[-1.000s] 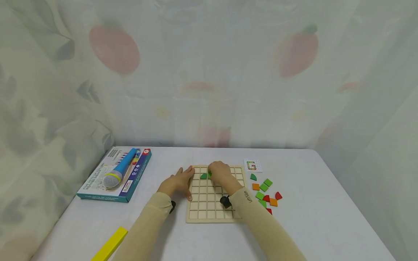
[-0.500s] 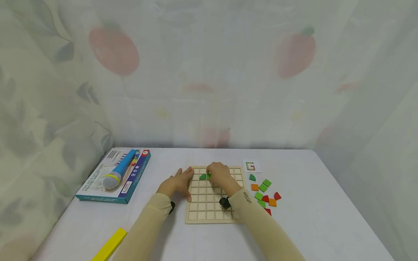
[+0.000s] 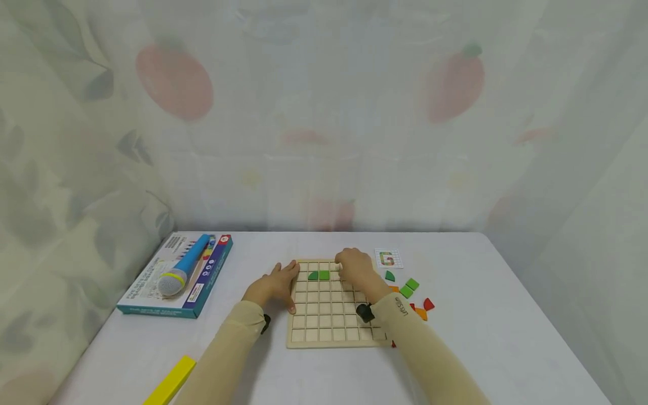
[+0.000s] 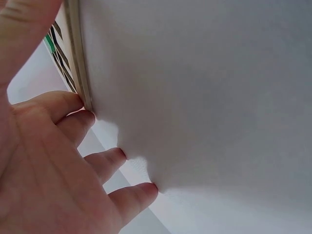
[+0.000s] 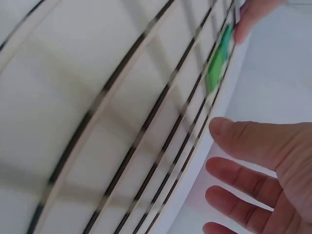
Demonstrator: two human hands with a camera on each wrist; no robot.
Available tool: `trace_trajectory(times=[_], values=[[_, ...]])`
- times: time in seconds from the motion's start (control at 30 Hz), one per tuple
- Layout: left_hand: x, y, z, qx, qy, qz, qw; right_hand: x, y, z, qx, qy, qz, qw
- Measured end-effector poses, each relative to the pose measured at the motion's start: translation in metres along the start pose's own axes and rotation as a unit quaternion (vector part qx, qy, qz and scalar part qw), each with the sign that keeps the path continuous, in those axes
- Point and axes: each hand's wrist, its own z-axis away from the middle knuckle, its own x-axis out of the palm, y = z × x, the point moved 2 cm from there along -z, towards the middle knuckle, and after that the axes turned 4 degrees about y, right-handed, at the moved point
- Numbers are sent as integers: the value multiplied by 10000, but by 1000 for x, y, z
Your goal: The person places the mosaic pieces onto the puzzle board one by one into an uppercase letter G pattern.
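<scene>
A wooden grid board [image 3: 319,321] lies on the table. In one of its upper rows a dark green quarter-round tile [image 3: 314,275] sits beside a light green square tile [image 3: 324,275]. My left hand [image 3: 273,286] rests spread at the board's left side; in the left wrist view its index and middle fingertips touch the board's edge, while the other fingertips press the tablecloth. My right hand [image 3: 358,271] is over the upper right part of the board. The right wrist view shows that hand [image 5: 263,170] with thumb and fingers apart and nothing between them.
Right of the board lie loose green tiles [image 3: 406,291], red tiles [image 3: 428,304] and orange tiles, partly behind the right sleeve. A small pattern card [image 3: 388,258] lies beyond. At left, a blue toy microphone [image 3: 182,267] lies on a flat box [image 3: 147,289]; a yellow bar [image 3: 169,381] is nearer.
My right hand has let go of the light green square tile, which now shows fully in its cell, and has moved right. The left hand keeps its place.
</scene>
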Motion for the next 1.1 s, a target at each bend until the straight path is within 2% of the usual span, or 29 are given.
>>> trace_trajectory(times=[0.17, 0.4, 0.57, 0.8, 1.1], values=[[-1, 2, 1, -29, 0, 21, 10000, -5, 22, 13, 27, 130, 98, 9999], [1, 0, -2, 29, -15, 22, 10000, -7, 59, 36, 12, 328, -155, 9993], [2, -1, -3, 27, -8, 59, 10000, -10, 84, 53, 171, 114, -180, 9996], [2, -3, -2, 58, 57, -15, 10000, -6, 104, 68, 381, -497, -656, 9959], [3, -2, -1, 26, 46, -6, 10000, 1, 111, 79, 463, -511, -558, 9961]])
